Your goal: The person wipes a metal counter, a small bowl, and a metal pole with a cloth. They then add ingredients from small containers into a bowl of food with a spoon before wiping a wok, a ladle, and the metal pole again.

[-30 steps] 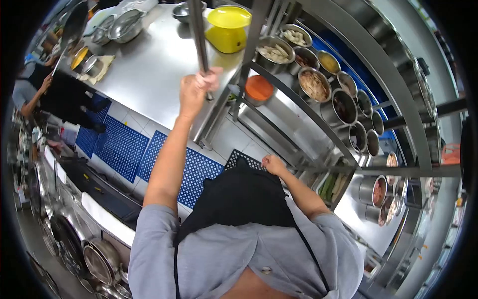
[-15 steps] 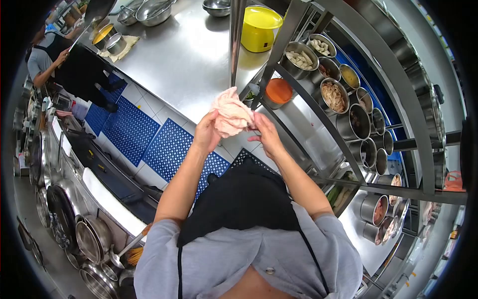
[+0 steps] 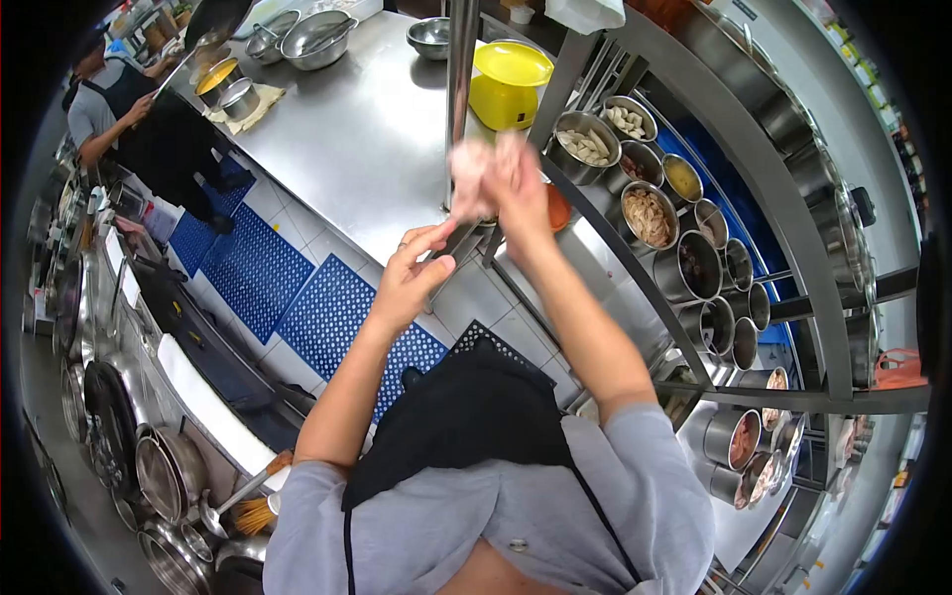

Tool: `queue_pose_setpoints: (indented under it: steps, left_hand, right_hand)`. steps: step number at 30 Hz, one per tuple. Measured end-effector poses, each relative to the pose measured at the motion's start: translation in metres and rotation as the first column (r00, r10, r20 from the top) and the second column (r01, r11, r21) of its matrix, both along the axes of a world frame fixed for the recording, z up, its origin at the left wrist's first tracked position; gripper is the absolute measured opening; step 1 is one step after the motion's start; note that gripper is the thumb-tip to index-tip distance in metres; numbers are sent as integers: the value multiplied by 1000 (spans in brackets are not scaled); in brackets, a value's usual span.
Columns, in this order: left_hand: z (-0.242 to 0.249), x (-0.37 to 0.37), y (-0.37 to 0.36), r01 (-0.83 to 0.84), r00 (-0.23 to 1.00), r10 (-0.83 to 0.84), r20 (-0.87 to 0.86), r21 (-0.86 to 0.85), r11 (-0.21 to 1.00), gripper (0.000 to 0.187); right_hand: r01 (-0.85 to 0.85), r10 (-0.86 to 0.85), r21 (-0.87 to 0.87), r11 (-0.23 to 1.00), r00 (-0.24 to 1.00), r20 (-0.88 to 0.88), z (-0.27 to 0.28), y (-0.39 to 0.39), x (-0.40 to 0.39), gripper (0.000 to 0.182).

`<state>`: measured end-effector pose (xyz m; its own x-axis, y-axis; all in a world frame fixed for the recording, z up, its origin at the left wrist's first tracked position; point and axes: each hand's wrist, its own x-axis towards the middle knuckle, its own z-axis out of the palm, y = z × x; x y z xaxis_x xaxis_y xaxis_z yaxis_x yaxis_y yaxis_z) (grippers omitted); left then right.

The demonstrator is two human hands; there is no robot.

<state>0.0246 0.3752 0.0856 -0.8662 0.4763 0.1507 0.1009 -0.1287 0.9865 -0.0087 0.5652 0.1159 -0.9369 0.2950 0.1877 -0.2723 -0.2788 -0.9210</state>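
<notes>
A crumpled pale pink cloth (image 3: 470, 177), smeared by motion, is in my right hand (image 3: 522, 203) in front of the steel post. The fingers of that hand are closed round it. Lower and to the left, my left hand (image 3: 409, 283) is off the cloth, its fingers stretched out and apart from the thumb. Just beyond the cloth a yellow kitchen scale (image 3: 508, 99) stands on the steel counter (image 3: 367, 119). My right hand partly covers an orange-topped container (image 3: 557, 208) behind it.
Steel pots of cut food (image 3: 650, 216) fill the rack on the right, behind a metal frame. Metal bowls (image 3: 317, 40) stand on the counter's far side. A co-worker (image 3: 129, 119) holds a pan at the upper left. Blue perforated mats (image 3: 263, 263) lie on the tiles.
Both hands held the cloth before. My left hand has let go and opened, moving slightly down. My right hand has raised the cloth toward the scale.
</notes>
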Motion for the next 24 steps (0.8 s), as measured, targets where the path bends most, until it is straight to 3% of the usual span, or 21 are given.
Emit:
queue_pose_setpoints:
  steps: [1, 2, 3, 6, 7, 9, 11, 14, 16, 17, 18, 20, 22, 24]
  left_hand:
    - [-2, 1, -1, -52, 997, 50, -57, -31, 998, 42]
    - [-8, 4, -4, -77, 997, 77, -14, -48, 996, 41]
    - [-19, 4, -8, -100, 994, 102, 27, -69, 993, 40]
    - [-56, 11, -25, -181, 966, 202, 159, -136, 974, 35]
    - [-67, 16, -33, -205, 951, 235, 202, -160, 966, 35]
    - [-95, 29, -55, -230, 918, 290, 270, -230, 945, 33]
    - [-120, 47, -71, -287, 851, 373, 369, -268, 920, 32]
    - [-176, 75, -103, -271, 776, 470, 422, -449, 851, 32]
    - [-229, 100, -130, -215, 743, 510, 434, -566, 796, 33]
    - [-236, 113, -139, -161, 762, 523, 382, -670, 725, 33]
    - [-278, 131, -160, -173, 827, 502, 255, -733, 658, 33]
    - [-299, 156, -183, 5, 758, 521, 392, -802, 597, 36]
    - [-311, 182, -206, 111, 725, 536, 432, -842, 529, 38]
    - [-315, 204, -225, 168, 692, 572, 441, -868, 467, 40]
  right_hand:
    - [54, -40, 108, 993, 990, -133, 14, 7, -24, 67]
    - [95, -76, 77, 993, 973, -220, 50, 2, -32, 65]
    - [268, -165, 250, 930, 915, -368, 67, 6, -55, 59]
    - [141, -39, 163, 976, 858, -512, 95, -12, -92, 33]
    - [106, -14, 180, 978, 893, -450, 86, -12, -91, 30]
    - [30, 41, 214, 976, 947, -319, 43, -9, -83, 26]
    - [58, -21, 144, 988, 969, -246, -45, -20, -78, 26]
    - [151, -144, 389, 909, 988, -48, -175, -7, -78, 29]
    - [2, -15, 232, 973, 998, 54, -171, 1, -73, 35]
    - [-132, 107, 127, 983, 977, 187, -131, 7, -67, 35]
    - [-246, 233, 6, 969, 924, 304, -74, 11, -61, 35]
    - [-236, 235, 11, 972, 971, 47, -23, 16, -79, 31]
    - [-282, 288, 56, 958, 941, -178, 30, 20, -84, 33]
    - [-276, 281, 60, 959, 954, -102, 11, 12, -81, 33]
